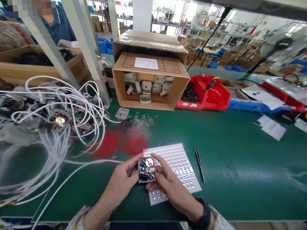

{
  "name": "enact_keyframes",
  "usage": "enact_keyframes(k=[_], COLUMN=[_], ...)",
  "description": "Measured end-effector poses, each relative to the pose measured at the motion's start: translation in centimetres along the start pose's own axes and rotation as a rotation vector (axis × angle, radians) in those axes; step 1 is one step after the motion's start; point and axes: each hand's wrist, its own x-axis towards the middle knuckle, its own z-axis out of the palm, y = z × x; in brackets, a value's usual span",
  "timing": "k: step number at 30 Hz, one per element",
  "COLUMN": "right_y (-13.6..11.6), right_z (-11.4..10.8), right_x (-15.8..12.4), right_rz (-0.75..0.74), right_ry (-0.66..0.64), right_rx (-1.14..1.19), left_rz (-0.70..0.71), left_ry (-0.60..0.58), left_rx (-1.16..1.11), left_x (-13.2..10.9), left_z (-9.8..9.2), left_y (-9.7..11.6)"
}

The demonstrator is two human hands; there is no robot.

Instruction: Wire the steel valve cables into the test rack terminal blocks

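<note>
Between my two hands is a small square electronics housing point(147, 170), its inside with wires and a round silvery part facing up. My left hand point(125, 177) grips its left side with fingers and thumb. On the right side, my right hand point(166, 178) closes round the edge, fingertips partly hidden beneath. A white cable point(98, 161) runs from the left up to my left hand. Under the housing lies a white sheet point(191, 183) with rows of small shiny domes. To its right rest metal tweezers point(199, 164) on the green table point(227, 151).
A heap of wired units with white cables point(60, 102) covers the left. Red rings point(134, 145) and small clear pieces point(143, 125) lie beyond my hands. Behind stand a carton of grey housings point(149, 72) and a red bin point(214, 94). A co-worker point(60, 28) is at the back left.
</note>
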Motion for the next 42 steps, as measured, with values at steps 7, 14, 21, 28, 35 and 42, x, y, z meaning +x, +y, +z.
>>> enact_keyframes(k=[7, 14, 21, 28, 35, 42], right_y=[-0.2, -0.2, -0.1, 0.0, 0.2, 0.2], right_z=[-0.2, 0.0, 0.5, 1.4, 2.4, 3.3], right_x=[-0.3, -0.4, -0.4, -0.4, -0.1, -0.4], right_rz=[0.006, -0.002, 0.008, -0.031, -0.081, -0.103], right_ry=[-0.058, -0.065, -0.029, 0.012, 0.078, 0.135], right_rx=[0.045, 0.055, 0.085, 0.159, 0.129, 0.131], left_rz=[-0.039, -0.039, -0.047, -0.031, 0.012, 0.038], left_ry=[0.026, 0.078, 0.124, 0.183, 0.195, 0.164], left_rx=[-0.114, -0.153, -0.160, -0.143, -0.124, -0.095], left_x=[-0.8, -1.0, -1.3, -1.5, -1.6, -1.7], left_z=[0.7, 1.3, 1.9, 2.4, 2.4, 2.1], left_y=[-0.1, -0.7, -0.9, -1.2, -2.1, -3.4])
